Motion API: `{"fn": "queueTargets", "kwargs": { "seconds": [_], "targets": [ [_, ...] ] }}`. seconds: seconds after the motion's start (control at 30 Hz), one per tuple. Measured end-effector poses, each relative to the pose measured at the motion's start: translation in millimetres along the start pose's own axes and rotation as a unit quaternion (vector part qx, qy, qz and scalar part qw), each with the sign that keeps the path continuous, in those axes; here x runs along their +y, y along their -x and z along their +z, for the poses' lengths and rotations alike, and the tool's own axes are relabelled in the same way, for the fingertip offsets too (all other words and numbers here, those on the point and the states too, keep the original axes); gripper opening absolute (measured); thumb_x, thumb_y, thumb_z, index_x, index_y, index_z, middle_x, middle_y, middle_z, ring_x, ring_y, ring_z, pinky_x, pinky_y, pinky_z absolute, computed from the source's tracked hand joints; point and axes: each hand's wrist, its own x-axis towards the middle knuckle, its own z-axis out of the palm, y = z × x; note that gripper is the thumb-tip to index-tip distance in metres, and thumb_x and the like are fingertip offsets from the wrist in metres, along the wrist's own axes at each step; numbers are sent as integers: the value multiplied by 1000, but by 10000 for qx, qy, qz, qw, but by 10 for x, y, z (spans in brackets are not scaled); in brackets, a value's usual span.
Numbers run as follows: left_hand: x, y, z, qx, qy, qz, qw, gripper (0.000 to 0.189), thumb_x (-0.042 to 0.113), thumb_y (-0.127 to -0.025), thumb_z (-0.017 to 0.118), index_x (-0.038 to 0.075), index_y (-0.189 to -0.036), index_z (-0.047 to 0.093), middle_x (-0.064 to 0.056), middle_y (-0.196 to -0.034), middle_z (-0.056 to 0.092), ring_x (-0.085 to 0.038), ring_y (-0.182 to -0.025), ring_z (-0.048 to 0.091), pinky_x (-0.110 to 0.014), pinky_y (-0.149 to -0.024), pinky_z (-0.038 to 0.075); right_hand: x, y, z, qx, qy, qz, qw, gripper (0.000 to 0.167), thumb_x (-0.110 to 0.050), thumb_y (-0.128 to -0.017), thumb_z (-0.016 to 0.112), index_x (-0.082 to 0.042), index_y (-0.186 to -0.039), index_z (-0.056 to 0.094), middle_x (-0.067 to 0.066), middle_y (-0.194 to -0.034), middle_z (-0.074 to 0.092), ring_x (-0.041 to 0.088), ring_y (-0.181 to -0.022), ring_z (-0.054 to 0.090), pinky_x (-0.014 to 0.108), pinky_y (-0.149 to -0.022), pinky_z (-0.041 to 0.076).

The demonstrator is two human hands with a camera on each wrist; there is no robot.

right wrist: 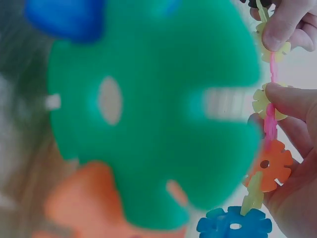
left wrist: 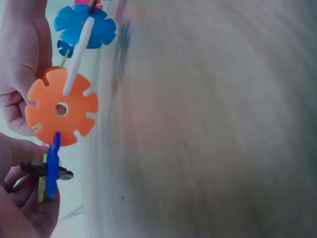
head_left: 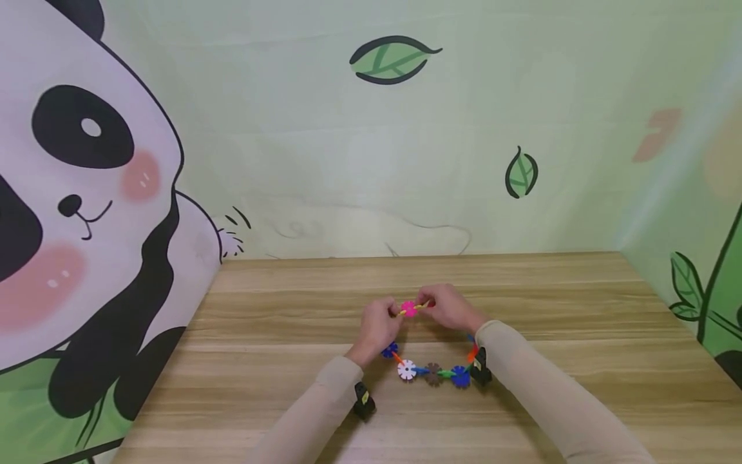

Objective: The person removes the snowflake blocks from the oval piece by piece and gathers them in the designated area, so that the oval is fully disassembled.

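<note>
My left hand [head_left: 378, 325] pinches one side of a chain of colourful notched plastic discs, and my right hand [head_left: 449, 306] pinches the other. A pink disc [head_left: 409, 309] spans the gap between them, slotted into a yellow disc [right wrist: 259, 103] at the right fingertips. In the right wrist view, the left thumb presses on another yellow disc [right wrist: 283, 51]. The chain sags in a loop below: white disc [head_left: 406, 370], brown disc [head_left: 433, 374], blue disc [head_left: 460, 376]. An orange disc [left wrist: 62, 106] hangs near the left hand. A blurred green disc [right wrist: 153, 114] fills much of the right wrist view.
A wood-grain table [head_left: 278, 399] lies under the hands. Behind it stands a pale green backdrop [head_left: 290, 129] with leaves, and a painted panda [head_left: 133, 116] covers the left side. Black wrist devices [head_left: 364, 401] sit at both cuffs.
</note>
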Motion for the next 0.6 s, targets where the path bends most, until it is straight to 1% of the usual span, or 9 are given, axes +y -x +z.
{"fn": "queueTargets", "kwargs": {
  "seconds": [0.13,0.23,0.33,0.47,0.6],
  "targets": [
    [30,0,-18,57,58,-84,9999,17,1,-76,74,7,-65,62,1,-63,61,-7,-56,49,-21,-51,42,-2,5,-23,59,24,194,9998,8,-7,-83,72,-12,-87,67,-3,-86,66,13,-77,58,29,-68,49],
    [37,1,-44,-30,71,-114,9999,19,1,-76,74,8,-66,60,1,-63,59,-8,-57,49,-21,-51,42,8,-3,-32,139,127,237,9995,8,-7,-82,72,-12,-86,67,-3,-85,66,13,-77,57,29,-69,49],
    [23,-5,-63,-152,24,-185,9997,18,1,-76,74,8,-68,59,2,-64,57,-9,-59,49,-22,-53,42,27,-12,-39,159,208,151,9995,9,-6,-82,73,-11,-86,67,-3,-84,66,13,-77,57,30,-70,49],
    [6,-10,-96,-325,35,-451,9984,16,2,-77,75,7,-71,60,1,-66,57,-10,-60,50,-22,-55,44,43,-12,-49,189,197,135,9995,9,-6,-82,73,-11,-87,67,-2,-85,66,14,-80,58,31,-72,50],
    [11,-1,-136,-579,218,-747,9953,15,5,-79,74,7,-73,61,0,-68,58,-11,-60,52,-23,-54,46,51,10,-55,285,125,143,9994,9,-6,-81,73,-10,-87,67,-1,-85,66,15,-81,59,33,-73,51]
  ]
}}
